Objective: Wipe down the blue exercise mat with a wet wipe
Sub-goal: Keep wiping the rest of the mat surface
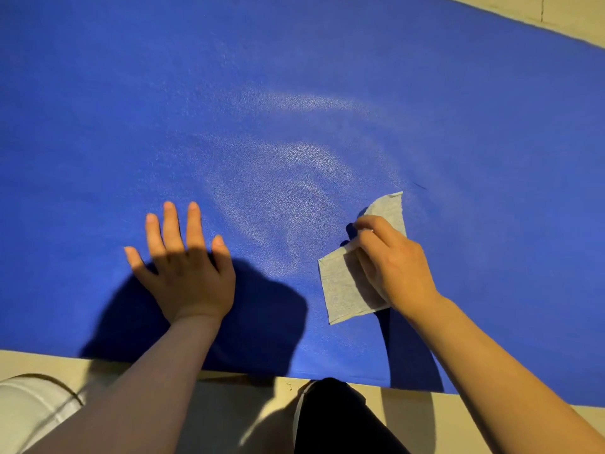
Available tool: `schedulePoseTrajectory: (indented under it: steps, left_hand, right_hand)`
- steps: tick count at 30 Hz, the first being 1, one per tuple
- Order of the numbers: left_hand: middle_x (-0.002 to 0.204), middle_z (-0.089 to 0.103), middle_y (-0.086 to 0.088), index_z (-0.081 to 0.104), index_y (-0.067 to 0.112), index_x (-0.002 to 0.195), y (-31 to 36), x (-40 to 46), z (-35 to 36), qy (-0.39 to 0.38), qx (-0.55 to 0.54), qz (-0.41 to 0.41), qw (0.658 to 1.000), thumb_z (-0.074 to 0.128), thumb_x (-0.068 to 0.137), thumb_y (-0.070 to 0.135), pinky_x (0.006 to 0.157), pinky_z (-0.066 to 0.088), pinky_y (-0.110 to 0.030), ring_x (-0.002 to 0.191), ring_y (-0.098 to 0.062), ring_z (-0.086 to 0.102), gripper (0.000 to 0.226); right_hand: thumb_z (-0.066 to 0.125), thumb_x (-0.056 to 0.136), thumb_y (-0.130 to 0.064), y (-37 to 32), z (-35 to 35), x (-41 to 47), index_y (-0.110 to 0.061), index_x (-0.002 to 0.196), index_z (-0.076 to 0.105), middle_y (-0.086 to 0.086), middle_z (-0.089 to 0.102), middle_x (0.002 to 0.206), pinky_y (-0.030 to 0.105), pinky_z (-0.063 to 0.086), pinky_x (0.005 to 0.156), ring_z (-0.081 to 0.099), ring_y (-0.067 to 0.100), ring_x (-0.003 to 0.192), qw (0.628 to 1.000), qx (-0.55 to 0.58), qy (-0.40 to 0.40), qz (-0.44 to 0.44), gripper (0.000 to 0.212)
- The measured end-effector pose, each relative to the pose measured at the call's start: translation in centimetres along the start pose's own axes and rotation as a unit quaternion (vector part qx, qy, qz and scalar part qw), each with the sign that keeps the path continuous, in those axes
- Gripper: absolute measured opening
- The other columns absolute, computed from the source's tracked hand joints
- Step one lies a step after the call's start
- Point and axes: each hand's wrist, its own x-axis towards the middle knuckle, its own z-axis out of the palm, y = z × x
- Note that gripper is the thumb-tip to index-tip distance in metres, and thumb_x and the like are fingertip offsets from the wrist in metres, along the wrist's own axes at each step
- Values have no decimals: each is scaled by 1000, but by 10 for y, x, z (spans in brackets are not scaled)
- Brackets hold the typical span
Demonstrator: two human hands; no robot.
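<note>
Blue textured exercise mat [294, 77] is lying flat on the pale floor [573, 14]; your right hand [393, 267] is pinching the grey folded wet wipe [340, 290] against it, while your left hand [186, 267] is pressing open-palmed, likely steadying the mat.

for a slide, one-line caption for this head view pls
Left hand braces flat on the blue exercise mat while the right hand presses a wet wipe beside damp streaks.

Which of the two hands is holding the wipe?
The right hand grips the grey wet wipe against the blue mat. The left hand holds nothing; it lies flat on the mat with fingers spread.
</note>
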Motion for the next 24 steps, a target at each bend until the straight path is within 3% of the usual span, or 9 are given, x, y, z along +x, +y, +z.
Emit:
schedulePoseTrajectory:
  steps: [3,6,9,12,17,21,24]
  left_hand:
    - [153,35,-15,39,15,146,0,0,0,9,-2,6,1000,37,95,35,110,17,-66,143,-34,25,55]
    - [154,34,-14,38,15,147,-1,-1,2,18,-3,10,1000,37,96,34,110,16,-65,143,-33,24,54]
    - [155,34,-13,34,17,148,-5,-3,8,36,7,25,999,33,100,35,111,16,-63,144,-32,23,51]
    - [154,35,-14,33,17,148,-7,-3,13,54,14,40,998,30,103,36,111,17,-62,144,-32,24,50]
    - [155,33,-13,31,18,149,-7,-4,13,51,12,39,998,29,103,37,112,17,-62,145,-31,23,50]
    - [155,34,-13,31,18,149,-6,-3,13,51,14,39,998,29,103,37,112,17,-62,144,-32,24,50]
    - [155,33,-13,30,18,149,-6,-4,13,49,13,39,998,28,103,37,111,17,-62,144,-33,24,50]
  right_hand:
    - [44,87,-17,1,-1,0,-16,96,43,-1,51,111,28,39,40,59,28,74,1000,12,9,-3,8]
    - [43,84,-16,2,-4,0,-17,95,42,6,64,97,31,41,37,60,31,64,1000,-1,-5,1,11]
    - [41,81,-18,2,-12,0,-19,111,50,6,64,86,28,43,42,58,29,61,999,18,-41,12,31]
    - [41,85,-21,6,-20,-3,-9,124,60,9,63,95,28,43,45,60,29,65,996,9,-89,-9,45]
    - [45,88,-27,8,-21,0,-11,94,71,9,66,120,30,49,52,70,29,78,997,27,-78,12,31]
    - [44,83,-25,6,-18,5,-24,92,52,2,66,118,30,45,49,67,28,80,996,56,-47,51,12]
    - [40,81,-20,-1,-11,10,-23,95,39,6,60,119,28,34,40,59,35,59,998,-1,-21,51,14]
